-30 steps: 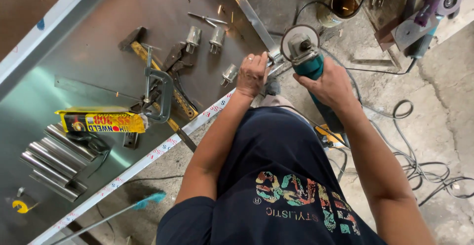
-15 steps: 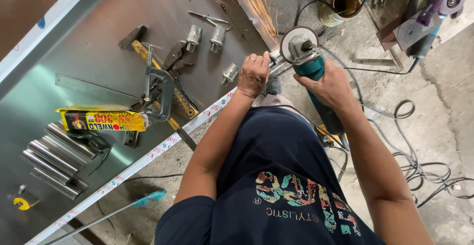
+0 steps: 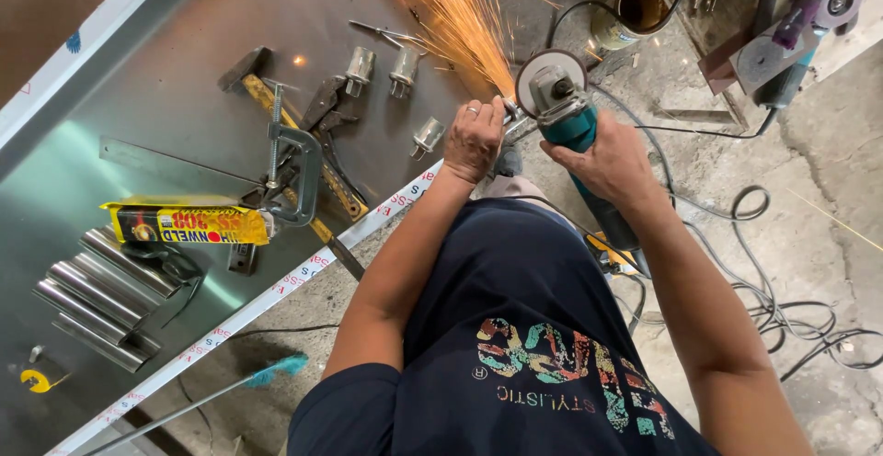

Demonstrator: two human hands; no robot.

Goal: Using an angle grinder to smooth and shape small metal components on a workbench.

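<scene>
Head view: the right hand (image 3: 612,164) is wrapped tight round the body of the teal angle grinder (image 3: 563,111), its disc at the bench (image 3: 184,79) edge throwing sparks (image 3: 455,15). The left hand (image 3: 473,139), grip closed, pins what appears to be a small metal workpiece, hidden under the fingers. Recommended: firm two-handed control, light steady pressure, fingers clear of the disc.

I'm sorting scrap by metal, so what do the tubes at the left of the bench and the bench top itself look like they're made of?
The tubes look like polished stainless steel or similar bright metal: mirror-like streaked reflections along their lengths. The bench top looks like brushed sheet metal, dull grey with soft glare; the alloy cannot be told.
</scene>
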